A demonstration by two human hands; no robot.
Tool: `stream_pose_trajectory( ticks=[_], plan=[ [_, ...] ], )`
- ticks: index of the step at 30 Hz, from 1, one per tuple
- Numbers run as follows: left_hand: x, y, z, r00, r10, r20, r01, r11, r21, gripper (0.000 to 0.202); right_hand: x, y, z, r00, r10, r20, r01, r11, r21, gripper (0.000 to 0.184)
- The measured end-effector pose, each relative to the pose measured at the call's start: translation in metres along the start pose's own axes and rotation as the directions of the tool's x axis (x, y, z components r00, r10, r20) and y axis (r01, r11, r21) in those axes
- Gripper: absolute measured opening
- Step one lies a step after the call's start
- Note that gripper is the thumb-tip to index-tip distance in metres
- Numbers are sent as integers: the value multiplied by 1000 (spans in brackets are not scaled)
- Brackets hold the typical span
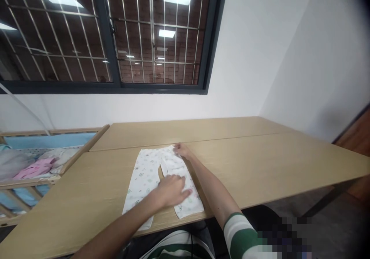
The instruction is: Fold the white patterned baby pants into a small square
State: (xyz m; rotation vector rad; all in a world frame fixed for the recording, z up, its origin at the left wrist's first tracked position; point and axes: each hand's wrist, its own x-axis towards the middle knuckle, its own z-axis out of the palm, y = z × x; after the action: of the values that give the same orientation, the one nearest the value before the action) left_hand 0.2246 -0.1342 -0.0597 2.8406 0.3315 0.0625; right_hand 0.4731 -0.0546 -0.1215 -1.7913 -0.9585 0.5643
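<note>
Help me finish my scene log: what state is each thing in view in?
Printed white trousers: spread out on the table, legs apart.
Left hand: open, over the trousers; contact unclear.
Right hand: at the trousers' far edge; grip unclear.
Window: barred; whether fully shut, unclear.
Pink cloth: crumpled, inside the crib.

There is one bare left hand [171, 191], one bare right hand [182, 150] and one pair of white printed cloth trousers [144, 178]. Two light wood-grain tabletops [245, 162], one pale wooden crib [83, 151] and one dark-framed window [112, 51] show.
</note>
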Motion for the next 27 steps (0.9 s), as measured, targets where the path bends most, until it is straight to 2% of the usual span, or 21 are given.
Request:
stream_pose_trajectory(
  ticks=[3, 6, 11, 15, 21, 27],
  plan=[
    [-8, 40, 10, 993, 43, 108, -40, 999, -32, 69, -3, -4, -6, 1000, 24, 1, -24, 1000, 9, 22],
    [-6, 57, 24, 989, 29, 145, -30, 1000, 4, 69, -4, -7, -10, 999, 30, 13, -30, 999, 20, 26],
    [4, 57, 39, 991, -19, 135, 18, 1000, 5, 54, -6, -7, -12, 999, 24, 43, -26, 999, 40, 25],
    [7, 58, 37, 989, -52, 140, 52, 999, 7, 44, -8, -6, -12, 999, -1, 55, -3, 998, 61, 22],
    [10, 63, 33, 987, -75, 140, 74, 997, 13, 51, -11, -2, -16, 997, -48, 68, 41, 995, 95, 22],
    [12, 60, 36, 989, -85, 120, 85, 996, 4, 41, -6, 3, -13, 994, -54, 90, 47, 996, 79, 27]
  ],
)
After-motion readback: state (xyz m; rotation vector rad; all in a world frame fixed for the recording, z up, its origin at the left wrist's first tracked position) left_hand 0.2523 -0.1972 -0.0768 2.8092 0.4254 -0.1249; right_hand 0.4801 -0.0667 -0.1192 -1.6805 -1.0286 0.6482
